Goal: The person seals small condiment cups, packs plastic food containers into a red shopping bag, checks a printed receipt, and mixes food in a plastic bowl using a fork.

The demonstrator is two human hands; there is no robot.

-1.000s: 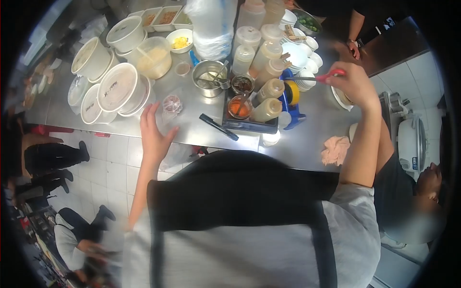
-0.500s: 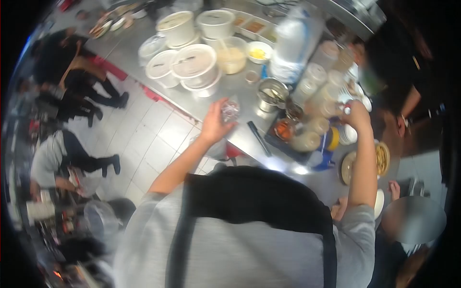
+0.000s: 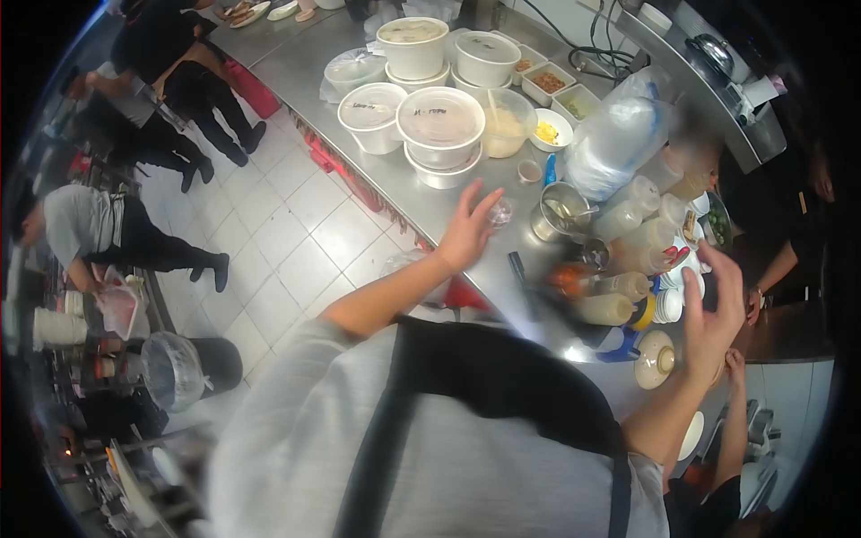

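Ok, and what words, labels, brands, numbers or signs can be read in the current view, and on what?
"M-TOPU", first letter uncertain: handwritten on the front tub's lid.
Too small or blurred to read: writing on the left tub's lid and the back right tub's lid.
Nothing else is legible.

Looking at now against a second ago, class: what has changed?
The right hand let go of the red-handled scissors, now beside the plastic bottles, and drew back, fingers open. Lidded tubs and marker stayed put; left hand remains near the small plastic bag.
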